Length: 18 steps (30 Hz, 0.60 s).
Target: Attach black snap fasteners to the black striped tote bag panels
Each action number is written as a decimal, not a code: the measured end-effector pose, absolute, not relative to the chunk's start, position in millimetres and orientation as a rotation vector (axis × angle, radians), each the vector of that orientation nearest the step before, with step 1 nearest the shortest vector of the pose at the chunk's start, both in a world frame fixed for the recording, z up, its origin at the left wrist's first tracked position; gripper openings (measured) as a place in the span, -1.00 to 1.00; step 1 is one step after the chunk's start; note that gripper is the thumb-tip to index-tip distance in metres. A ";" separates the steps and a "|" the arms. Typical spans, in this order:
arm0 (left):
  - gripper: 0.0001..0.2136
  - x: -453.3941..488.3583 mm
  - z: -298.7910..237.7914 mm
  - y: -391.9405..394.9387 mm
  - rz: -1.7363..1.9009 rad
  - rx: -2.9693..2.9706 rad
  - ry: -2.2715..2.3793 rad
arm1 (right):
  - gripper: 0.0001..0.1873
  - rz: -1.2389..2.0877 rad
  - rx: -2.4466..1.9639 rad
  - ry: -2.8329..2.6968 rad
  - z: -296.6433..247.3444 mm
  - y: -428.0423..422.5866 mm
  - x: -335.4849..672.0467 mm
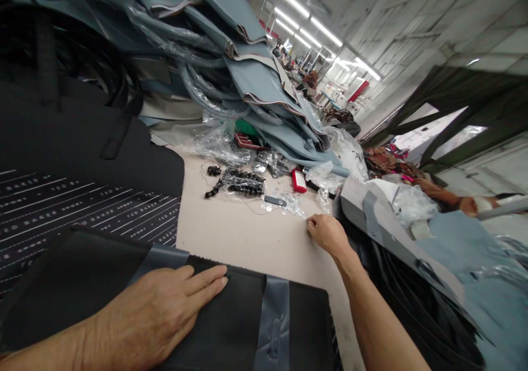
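My left hand (171,305) lies on a black panel (231,327) crossed by two grey-blue strips, its fingers stretched out near the panel's far edge. The nearer strip (275,321) has a slot-like mark. Farther off, my right hand (329,232) is at the right side of the beige table (231,231), with its fingers curled together. Whatever is in those fingers, if anything, is too small to see. Small clear plastic pieces (293,203) lie just left of it, beside a flat dark grey tag-like piece (275,201).
Black beaded strands in clear plastic (243,183), a red calculator (248,140) and a red-and-white box (298,181) lie toward the back. Blue-grey panels (259,79) are piled behind. Black striped printed fabric (99,211) spreads at left; black straps (404,288) hang at right.
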<state>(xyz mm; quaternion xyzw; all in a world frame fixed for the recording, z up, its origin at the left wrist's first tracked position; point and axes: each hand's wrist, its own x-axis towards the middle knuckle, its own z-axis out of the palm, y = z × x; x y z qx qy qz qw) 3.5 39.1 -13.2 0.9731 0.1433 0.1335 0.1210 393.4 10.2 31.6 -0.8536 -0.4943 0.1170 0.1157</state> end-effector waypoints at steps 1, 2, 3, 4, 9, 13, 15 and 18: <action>-0.41 3.7 -12.5 39.0 0.382 2.855 0.415 | -0.82 0.405 -2.458 -1.389 31.9 6.6 392.3; -0.42 3.8 -11.7 38.9 0.370 2.875 0.398 | -0.77 0.480 -2.408 -1.322 32.1 2.3 390.4; -0.43 3.9 -10.6 38.9 0.356 2.893 0.382 | -0.72 0.561 -2.349 -1.251 32.4 -2.6 387.5; -0.45 4.0 -9.5 38.9 0.351 2.897 0.383 | -0.67 0.642 -2.284 -1.181 32.8 -7.9 383.4; -0.51 4.0 -2.9 39.0 0.307 2.891 0.395 | -0.55 0.948 -1.942 -0.931 37.2 -31.2 343.7; -0.55 2.5 2.3 37.9 0.321 2.911 0.398 | -0.57 1.122 -1.754 -0.882 38.7 -40.3 295.7; -0.58 1.5 4.5 37.5 0.321 2.921 0.380 | -0.61 1.174 -1.689 -0.941 37.7 -41.6 273.0; -0.60 0.6 6.8 37.7 0.288 2.926 0.385 | -0.61 1.213 -1.679 -1.017 34.7 -38.3 248.7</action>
